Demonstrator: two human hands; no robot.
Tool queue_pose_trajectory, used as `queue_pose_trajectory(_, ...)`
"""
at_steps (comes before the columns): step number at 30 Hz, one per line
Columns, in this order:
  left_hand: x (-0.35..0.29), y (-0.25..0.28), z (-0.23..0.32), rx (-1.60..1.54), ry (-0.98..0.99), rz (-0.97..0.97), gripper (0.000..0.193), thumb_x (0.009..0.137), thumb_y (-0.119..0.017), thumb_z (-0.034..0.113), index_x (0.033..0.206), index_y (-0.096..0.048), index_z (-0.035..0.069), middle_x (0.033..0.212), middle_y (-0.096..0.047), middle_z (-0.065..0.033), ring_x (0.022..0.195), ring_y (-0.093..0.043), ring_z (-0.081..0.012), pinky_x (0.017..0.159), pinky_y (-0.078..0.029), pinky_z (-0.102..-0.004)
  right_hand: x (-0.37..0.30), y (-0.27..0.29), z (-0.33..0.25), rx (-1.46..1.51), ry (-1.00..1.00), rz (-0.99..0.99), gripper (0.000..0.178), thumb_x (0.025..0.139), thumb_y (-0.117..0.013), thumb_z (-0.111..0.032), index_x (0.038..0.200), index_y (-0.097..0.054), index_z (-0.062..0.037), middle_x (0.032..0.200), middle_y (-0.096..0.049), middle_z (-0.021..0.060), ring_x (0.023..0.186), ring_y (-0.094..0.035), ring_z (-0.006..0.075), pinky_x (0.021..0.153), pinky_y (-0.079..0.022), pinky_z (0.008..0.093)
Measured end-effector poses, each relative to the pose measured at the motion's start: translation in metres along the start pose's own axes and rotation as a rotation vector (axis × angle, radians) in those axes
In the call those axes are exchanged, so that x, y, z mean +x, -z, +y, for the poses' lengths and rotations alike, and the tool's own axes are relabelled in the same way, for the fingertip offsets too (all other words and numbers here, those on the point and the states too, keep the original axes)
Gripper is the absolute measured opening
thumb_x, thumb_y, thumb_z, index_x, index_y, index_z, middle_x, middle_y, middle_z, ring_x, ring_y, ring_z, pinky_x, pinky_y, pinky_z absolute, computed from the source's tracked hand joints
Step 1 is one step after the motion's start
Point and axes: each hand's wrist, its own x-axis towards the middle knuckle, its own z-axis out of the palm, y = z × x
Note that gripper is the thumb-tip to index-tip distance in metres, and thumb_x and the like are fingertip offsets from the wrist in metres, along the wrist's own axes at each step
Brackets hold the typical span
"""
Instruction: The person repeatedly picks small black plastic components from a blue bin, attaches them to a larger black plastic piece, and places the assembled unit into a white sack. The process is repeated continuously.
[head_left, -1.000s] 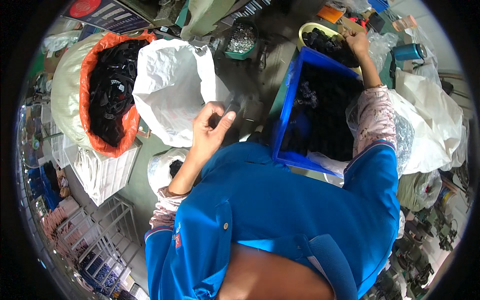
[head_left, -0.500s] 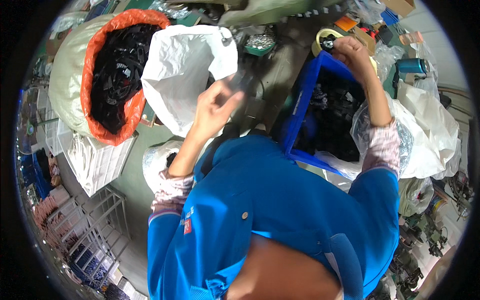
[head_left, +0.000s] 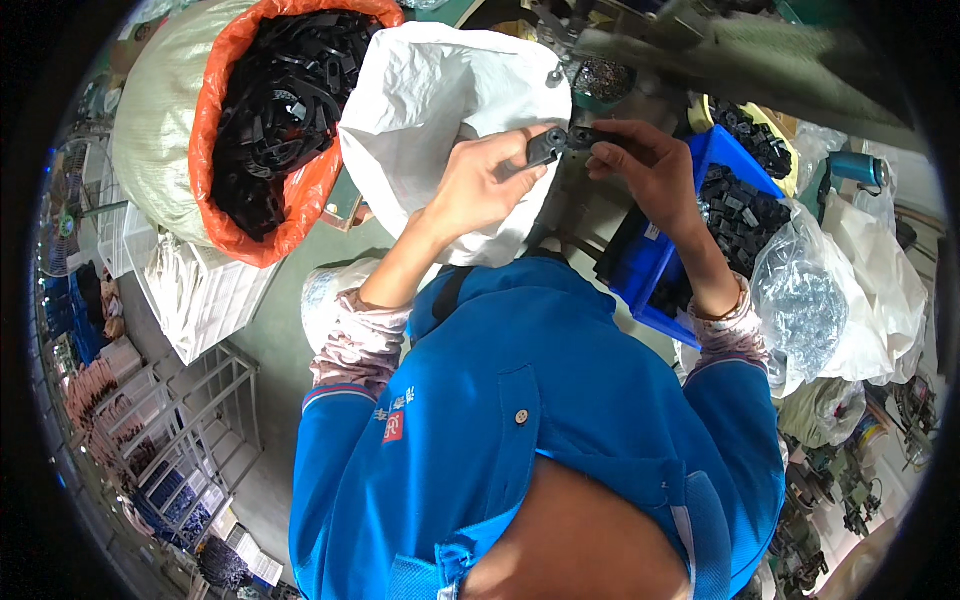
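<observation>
In front of me, my left hand (head_left: 487,182) grips a black plastic part (head_left: 546,147) with a round hole at its end. Just right of it, my right hand (head_left: 652,172) pinches a small black piece (head_left: 580,137), its end close against the first part; whether the two touch I cannot tell. Both hands are at the right rim of an open white sack (head_left: 385,150). Right of my right forearm stands a blue crate (head_left: 643,262) holding many small black pieces (head_left: 738,212). Beyond it is a yellow tub (head_left: 785,140) with more black pieces.
At the left, a large sack with an orange liner (head_left: 205,150) is full of black plastic parts (head_left: 280,115). White crates (head_left: 205,300) and a metal rack (head_left: 205,410) stand nearer. Clear plastic bags (head_left: 800,300) lie right of the blue crate, with a blue cylinder (head_left: 858,170) farther back.
My right hand has come left from above the yellow tub to meet my left hand, carrying a small black piece. My left hand has moved right with its part, and the whole view has shifted.
</observation>
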Motion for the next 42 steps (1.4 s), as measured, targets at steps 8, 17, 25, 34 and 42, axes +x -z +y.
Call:
queue_pose_trajectory(8, 0.02, 0.022, -0.003, 0.204, -0.124, -0.018, 0.014, 0.076, -0.067, 0.009, 0.08, -0.056, 0.001, 0.111, -0.065, -0.0084, 0.078, -0.063, -0.0306, 0.065, -0.052, -0.034, 0.018, -0.025, 0.002, -0.197, 0.092, 0.059, 0.026, 0.085, -0.062, 0.004, 0.111, -0.06, 0.0043, 0.094, -0.063, 0.0093, 0.084, -0.065, 0.014, 0.074, -0.056, 0.0254)
queue_pose_trajectory(17, 0.059, 0.058, -0.007, 0.332, -0.345, -0.221, 0.018, 0.078, -0.066, 0.011, 0.073, -0.055, -0.002, 0.11, -0.065, -0.0149, 0.068, -0.059, -0.0309, 0.064, -0.05, -0.0365, 0.031, -0.028, -0.001, -0.145, 0.189, 0.1, 0.023, 0.085, -0.06, 0.006, 0.108, -0.059, 0.0069, 0.098, -0.061, 0.0105, 0.084, -0.066, 0.0172, 0.074, -0.057, 0.0271)
queue_pose_trajectory(25, 0.076, 0.066, -0.011, 0.395, -0.427, -0.324, 0.012, 0.077, -0.062, 0.01, 0.077, -0.06, -0.002, 0.096, -0.066, -0.0148, 0.064, -0.057, -0.0313, 0.06, -0.048, -0.0374, 0.037, -0.037, 0.007, -0.233, 0.322, 0.226, 0.022, 0.082, -0.066, 0.0, 0.104, -0.064, 0.0012, 0.091, -0.065, 0.0118, 0.077, -0.067, 0.0167, 0.066, -0.055, 0.0265)
queue_pose_trajectory(34, 0.121, 0.072, -0.014, 0.375, -0.599, -0.333, 0.014, 0.073, -0.067, 0.011, 0.079, -0.061, 0.0, 0.092, -0.065, -0.0125, 0.068, -0.059, -0.0325, 0.058, -0.048, -0.0388, 0.056, -0.027, 0.009, -0.251, 0.411, 0.248, 0.021, 0.086, -0.06, 0.004, 0.107, -0.059, 0.0061, 0.094, -0.066, 0.0143, 0.081, -0.067, 0.02, 0.071, -0.058, 0.0309)
queue_pose_trajectory(42, 0.133, 0.063, -0.032, 0.406, -0.305, -0.578, 0.018, 0.075, -0.065, 0.018, 0.087, -0.059, 0.006, 0.074, -0.061, -0.0137, 0.072, -0.059, -0.0363, 0.059, -0.045, -0.043, 0.06, -0.023, 0.025, -0.101, 0.154, 0.274, 0.022, 0.086, -0.061, 0.003, 0.107, -0.055, 0.0051, 0.093, -0.065, 0.0128, 0.077, -0.066, 0.0186, 0.065, -0.058, 0.0302)
